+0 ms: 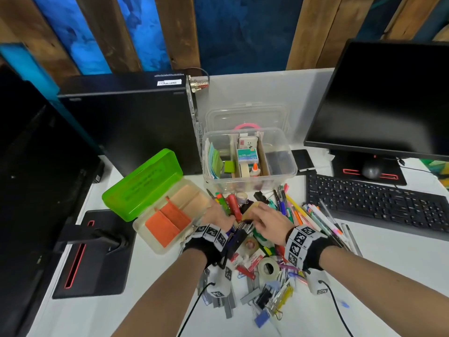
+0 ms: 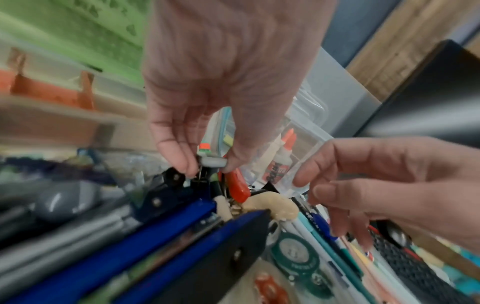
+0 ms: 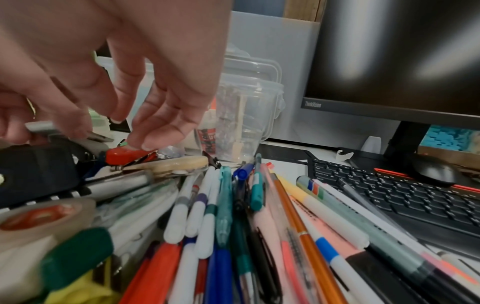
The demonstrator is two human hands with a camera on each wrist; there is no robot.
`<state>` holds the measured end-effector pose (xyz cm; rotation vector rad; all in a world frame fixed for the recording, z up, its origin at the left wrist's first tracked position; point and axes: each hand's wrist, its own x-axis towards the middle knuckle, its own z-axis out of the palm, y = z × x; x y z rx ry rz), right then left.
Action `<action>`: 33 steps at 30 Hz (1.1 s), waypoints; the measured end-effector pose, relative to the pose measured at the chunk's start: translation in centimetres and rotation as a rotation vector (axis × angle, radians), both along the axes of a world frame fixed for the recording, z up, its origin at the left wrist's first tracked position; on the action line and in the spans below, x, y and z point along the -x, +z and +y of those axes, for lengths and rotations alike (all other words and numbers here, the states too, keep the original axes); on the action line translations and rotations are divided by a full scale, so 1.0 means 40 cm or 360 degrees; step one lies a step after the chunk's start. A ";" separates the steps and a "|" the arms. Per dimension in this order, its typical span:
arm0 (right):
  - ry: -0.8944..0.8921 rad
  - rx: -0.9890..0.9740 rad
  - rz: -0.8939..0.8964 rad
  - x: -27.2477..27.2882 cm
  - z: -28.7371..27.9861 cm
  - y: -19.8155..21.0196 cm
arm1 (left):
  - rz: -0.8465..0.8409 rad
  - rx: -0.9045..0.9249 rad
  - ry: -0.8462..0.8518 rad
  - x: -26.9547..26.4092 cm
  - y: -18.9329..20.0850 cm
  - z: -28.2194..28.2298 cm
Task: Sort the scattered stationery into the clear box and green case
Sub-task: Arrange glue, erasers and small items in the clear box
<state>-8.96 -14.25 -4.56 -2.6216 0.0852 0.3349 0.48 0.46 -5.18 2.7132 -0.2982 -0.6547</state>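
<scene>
The clear box [image 1: 289, 152] stands open behind the pile, with glue, tape and staples inside. Left of it lies the green case [image 1: 143, 186], lid up, above orange and tan dividers. Both hands are over the pile of scattered stationery [image 1: 262, 251]. My left hand [image 2: 207, 167] pinches a small grey piece [image 2: 214, 162] between thumb and fingertips, just above a blue hole punch [image 2: 155, 236]. My right hand [image 3: 135, 137] hangs with fingers straight, its fingertips touching a red stapler [image 3: 124, 155]. In the head view the left hand [image 1: 218, 214] and right hand [image 1: 264, 216] nearly meet.
Several pens and markers [image 1: 315, 215] fan out to the right, up to a black keyboard [image 1: 374, 203]. A tape roll [image 1: 268, 268] and binder clips [image 1: 267, 297] lie near my wrists. A monitor [image 1: 384, 98] stands at right, a PC tower [image 1: 126, 122] behind the case.
</scene>
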 end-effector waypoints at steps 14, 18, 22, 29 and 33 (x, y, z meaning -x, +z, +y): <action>0.0008 -0.0010 -0.0023 -0.023 0.015 0.012 | 0.0138 0.0287 0.0300 -0.040 0.010 0.060; -0.0127 -0.0193 -0.0019 -0.042 0.036 0.007 | 0.0459 0.0850 0.0547 -0.046 0.011 0.084; -0.0486 -0.0761 0.0098 -0.084 0.086 0.013 | 0.0723 0.1119 0.0465 -0.019 0.035 0.081; -0.0748 -0.0998 0.0152 -0.103 0.070 0.000 | -0.0106 0.0163 -0.0393 0.036 0.004 0.089; -0.0718 -0.0608 0.0266 -0.075 0.014 -0.024 | -0.0200 -0.0287 -0.0756 0.100 -0.020 0.079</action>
